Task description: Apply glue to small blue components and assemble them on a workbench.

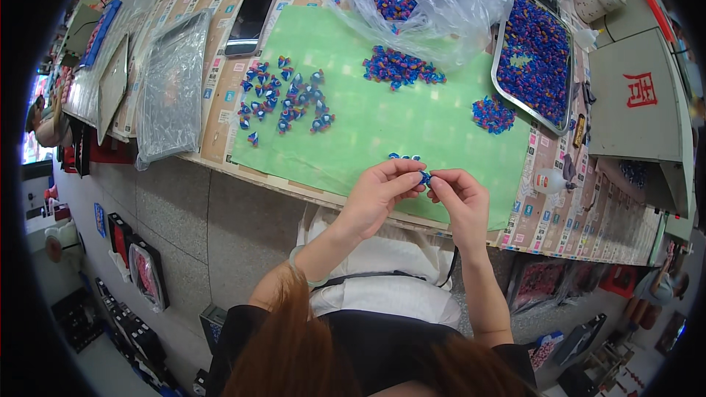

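Note:
Over the near edge of a green mat (346,117), my left hand (382,191) and my right hand (462,198) meet fingertip to fingertip. Both pinch one small blue plastic piece (425,178) with a pale patch; its exact kind is too small to tell. Just beyond my fingers lie a few similar blue-and-white pieces (404,156). Left on the mat is a loose group of small blue, white and red assembled pieces (287,99). Farther off is a heap of blue, red and orange parts (401,68), and a smaller heap (493,115) sits to the right.
A metal tray (498,81) full of small coloured parts stands at the right, beside a grey machine housing (636,95). A clear plastic bag (463,11) lies at the back. A phone (251,20), a plastic-wrapped tray (173,88) and a small white bottle (549,181) are also on the table.

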### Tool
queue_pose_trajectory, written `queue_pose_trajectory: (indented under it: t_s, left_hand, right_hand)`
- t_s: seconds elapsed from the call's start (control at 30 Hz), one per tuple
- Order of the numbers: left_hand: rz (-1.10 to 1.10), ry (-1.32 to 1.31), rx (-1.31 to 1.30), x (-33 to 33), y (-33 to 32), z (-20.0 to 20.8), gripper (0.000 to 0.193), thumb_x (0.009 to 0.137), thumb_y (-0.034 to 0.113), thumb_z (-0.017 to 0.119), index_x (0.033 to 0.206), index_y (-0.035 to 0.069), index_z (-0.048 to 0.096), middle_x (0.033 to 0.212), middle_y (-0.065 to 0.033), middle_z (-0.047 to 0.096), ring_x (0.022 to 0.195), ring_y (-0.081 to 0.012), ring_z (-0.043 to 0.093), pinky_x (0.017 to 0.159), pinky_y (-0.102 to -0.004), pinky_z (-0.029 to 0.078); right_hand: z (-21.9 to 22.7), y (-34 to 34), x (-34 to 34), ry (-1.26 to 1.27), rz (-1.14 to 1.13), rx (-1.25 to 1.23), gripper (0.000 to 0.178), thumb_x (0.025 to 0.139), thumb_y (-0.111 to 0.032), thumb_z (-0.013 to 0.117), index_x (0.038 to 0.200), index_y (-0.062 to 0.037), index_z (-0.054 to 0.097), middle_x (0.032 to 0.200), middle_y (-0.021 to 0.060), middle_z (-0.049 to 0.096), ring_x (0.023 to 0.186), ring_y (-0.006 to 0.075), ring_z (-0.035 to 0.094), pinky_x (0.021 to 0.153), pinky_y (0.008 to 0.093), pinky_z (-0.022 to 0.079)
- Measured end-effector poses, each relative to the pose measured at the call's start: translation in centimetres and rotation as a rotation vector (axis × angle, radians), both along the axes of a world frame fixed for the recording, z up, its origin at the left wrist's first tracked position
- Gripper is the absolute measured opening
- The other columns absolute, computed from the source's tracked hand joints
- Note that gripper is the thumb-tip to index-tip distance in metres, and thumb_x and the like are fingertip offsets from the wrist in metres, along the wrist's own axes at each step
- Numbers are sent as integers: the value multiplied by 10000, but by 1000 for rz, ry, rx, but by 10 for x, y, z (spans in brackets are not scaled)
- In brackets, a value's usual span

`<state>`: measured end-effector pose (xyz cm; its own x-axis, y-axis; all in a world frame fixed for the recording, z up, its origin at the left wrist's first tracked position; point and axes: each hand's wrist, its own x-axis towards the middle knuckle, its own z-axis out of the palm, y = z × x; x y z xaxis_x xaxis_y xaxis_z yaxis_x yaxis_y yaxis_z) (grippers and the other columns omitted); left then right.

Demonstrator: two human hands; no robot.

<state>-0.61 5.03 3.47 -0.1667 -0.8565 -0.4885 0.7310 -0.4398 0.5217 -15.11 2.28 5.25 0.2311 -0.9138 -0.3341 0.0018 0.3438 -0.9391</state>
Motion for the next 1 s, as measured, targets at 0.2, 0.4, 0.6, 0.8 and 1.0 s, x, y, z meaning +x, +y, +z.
queue_pose_trajectory:
  t_s: [0.2, 0.4, 0.6, 0.8, 1.0]
  left_hand:
    - [-25, -247, -129, -4, 2, 2, 237, 789, 27, 532, 1022, -19, 540, 875, -51, 577, 775, -106, 546, 723, -214, 437]
    - [47, -571, -281, -12, 4, 13, 241, 757, -17, 542, 997, -14, 559, 825, -38, 574, 746, -110, 556, 700, -218, 440]
    - [98, -1085, -567, -13, 4, 18, 259, 674, -45, 569, 928, 2, 588, 750, -66, 570, 660, -138, 554, 616, -243, 439]
    - [115, -1114, -587, -15, 4, 21, 245, 658, -48, 569, 894, 10, 598, 708, -66, 567, 630, -150, 548, 594, -251, 437]
    - [102, -1087, -598, -13, 4, 20, 248, 652, -51, 566, 891, 7, 599, 708, -68, 566, 625, -141, 549, 579, -241, 439]
  right_hand:
    - [3, 3, 4, 30, -16, -53, 85, 792, -34, 540, 841, 31, 565, 731, 25, 577, 654, 70, 538, 601, 186, 437]
    - [3, 9, 10, -47, -124, -39, 105, 796, -44, 528, 843, 42, 564, 735, 58, 578, 652, 102, 552, 612, 206, 442]
    - [1, 10, 7, -88, -115, -36, 99, 791, -43, 536, 824, 45, 566, 731, 63, 583, 644, 104, 556, 619, 218, 447]
    - [1, 12, 7, -131, -127, -7, 93, 789, -36, 537, 824, 45, 563, 738, 63, 586, 652, 97, 554, 623, 214, 445]
    - [0, 15, 8, -172, -155, -15, 100, 795, -53, 542, 822, 38, 574, 719, 60, 591, 643, 102, 567, 609, 201, 448]
